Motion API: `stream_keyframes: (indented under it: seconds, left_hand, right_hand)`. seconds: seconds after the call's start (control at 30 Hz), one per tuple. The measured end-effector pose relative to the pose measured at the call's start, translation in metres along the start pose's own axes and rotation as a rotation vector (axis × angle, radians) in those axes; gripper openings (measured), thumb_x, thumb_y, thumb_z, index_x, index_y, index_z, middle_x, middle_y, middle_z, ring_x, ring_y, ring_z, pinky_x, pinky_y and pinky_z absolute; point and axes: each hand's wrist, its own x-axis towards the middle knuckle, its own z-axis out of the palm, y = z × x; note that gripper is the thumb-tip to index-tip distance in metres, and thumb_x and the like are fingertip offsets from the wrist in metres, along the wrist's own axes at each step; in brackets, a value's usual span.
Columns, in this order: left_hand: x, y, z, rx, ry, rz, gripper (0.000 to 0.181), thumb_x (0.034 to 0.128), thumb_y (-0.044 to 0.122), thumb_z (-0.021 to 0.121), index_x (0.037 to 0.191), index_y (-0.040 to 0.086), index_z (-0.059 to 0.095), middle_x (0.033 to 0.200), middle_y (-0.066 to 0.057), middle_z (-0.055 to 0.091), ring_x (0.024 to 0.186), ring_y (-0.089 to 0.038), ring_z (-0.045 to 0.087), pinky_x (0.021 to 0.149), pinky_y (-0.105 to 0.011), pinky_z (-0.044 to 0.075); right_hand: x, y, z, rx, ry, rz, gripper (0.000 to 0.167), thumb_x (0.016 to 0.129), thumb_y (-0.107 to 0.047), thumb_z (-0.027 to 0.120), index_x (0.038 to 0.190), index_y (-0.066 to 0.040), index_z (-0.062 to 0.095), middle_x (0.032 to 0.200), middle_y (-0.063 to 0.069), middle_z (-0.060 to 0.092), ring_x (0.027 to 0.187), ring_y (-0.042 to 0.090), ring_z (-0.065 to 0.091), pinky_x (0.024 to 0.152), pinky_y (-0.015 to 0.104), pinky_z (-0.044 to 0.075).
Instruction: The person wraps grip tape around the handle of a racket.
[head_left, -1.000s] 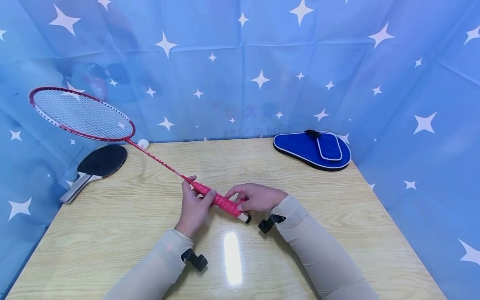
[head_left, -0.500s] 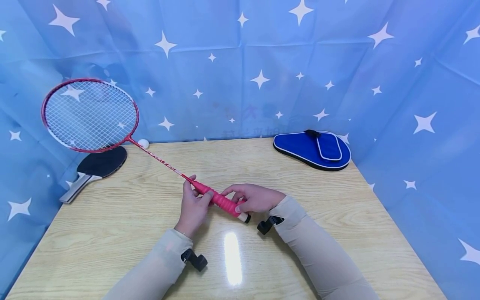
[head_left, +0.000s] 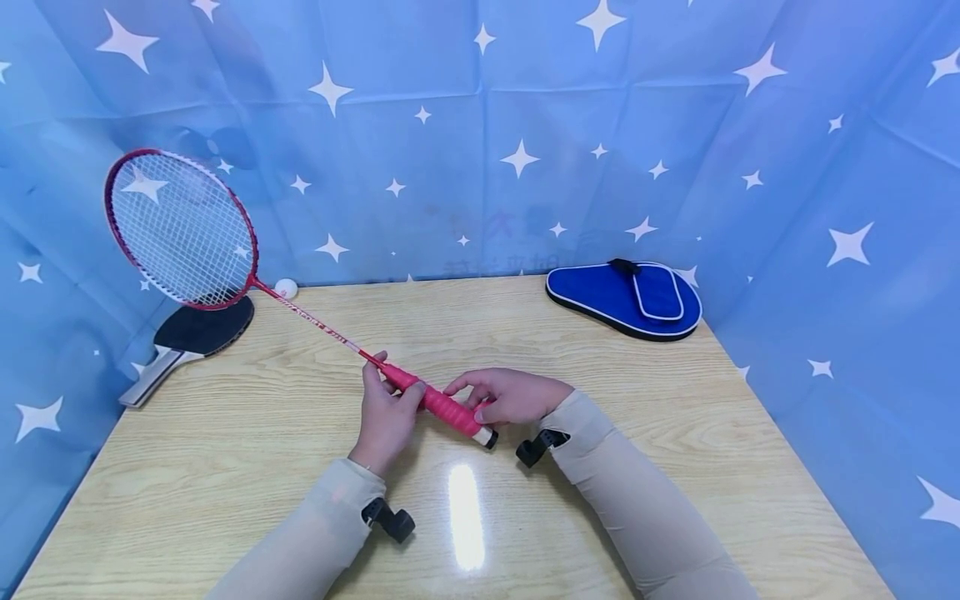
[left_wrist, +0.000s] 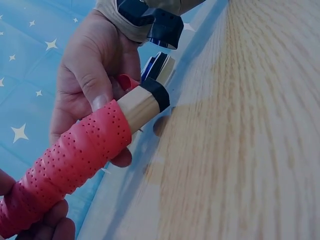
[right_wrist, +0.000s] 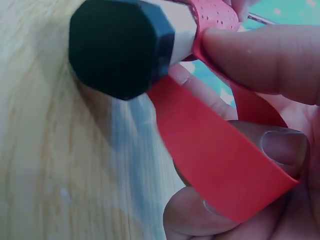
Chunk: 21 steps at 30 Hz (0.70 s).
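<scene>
A red and white badminton racket (head_left: pixel 180 229) is held at a slant above the table, its strung head up at the left. My left hand (head_left: pixel 386 425) grips the upper part of the pink-red wrapped handle, thumb on top. Perforated grip tape (left_wrist: pixel 75 155) is wound around most of the handle, leaving bare wood (left_wrist: pixel 142 107) by the black butt cap (right_wrist: pixel 117 50). My right hand (head_left: pixel 517 396) is at the butt end. In the right wrist view its fingers hold the loose tape tail (right_wrist: pixel 215 155) while its thumb presses tape against the handle.
A black table tennis bat (head_left: pixel 206 323) lies at the table's left edge, partly behind the racket head. A white ball (head_left: pixel 286 288) sits at the back edge. At the back right lies a blue bat case (head_left: pixel 600 292). Star-patterned cloth (head_left: pixel 480 167) surrounds the wooden table (head_left: pixel 225 467).
The racket has turned about its shaft: its head has gone from nearly flat to steeply tilted. Both hands have stayed almost in place on the handle.
</scene>
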Motion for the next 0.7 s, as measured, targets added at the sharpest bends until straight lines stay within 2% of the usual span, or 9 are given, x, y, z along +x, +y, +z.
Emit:
stream_keyframes:
  seconds: [0.27,0.53,0.7]
  left_hand:
    - [0.0003,-0.0006,0.0003,-0.028,0.010,0.005,0.073,0.0927,-0.001,0.061,0.154,0.005,0.022,0.108,-0.024,0.062,0.074,-0.014,0.067,0.073,-0.025,0.059]
    - [-0.0014,-0.0014,-0.0025,0.013,-0.025,0.010,0.082,0.0977,0.011,0.073,0.157,0.011,0.017,0.107,-0.022,0.064,0.076,-0.023,0.068,0.072,-0.028,0.060]
    - [-0.0018,0.0002,-0.0026,0.012,-0.016,0.010,0.079,0.0980,0.008,0.071,0.157,0.011,0.018,0.107,-0.023,0.064,0.076,-0.021,0.070,0.074,-0.029,0.062]
  right_hand:
    - [-0.0007,-0.0016,0.0009,-0.026,0.030,0.012,0.054,0.096,0.001,0.067,0.143,-0.024,0.060,0.111,0.006,0.072,0.065,0.019,0.058,0.061,0.031,0.052]
    - [0.0004,-0.0010,0.0018,-0.006,0.037,0.013,0.054,0.095,0.002,0.067,0.142,-0.026,0.060,0.110,0.006,0.073,0.066,0.020,0.057,0.059,0.030,0.050]
    - [-0.0011,-0.0025,0.0013,-0.004,0.041,0.018,0.056,0.095,0.002,0.066,0.143,-0.025,0.060,0.112,0.005,0.073,0.070,0.019,0.059,0.062,0.030,0.050]
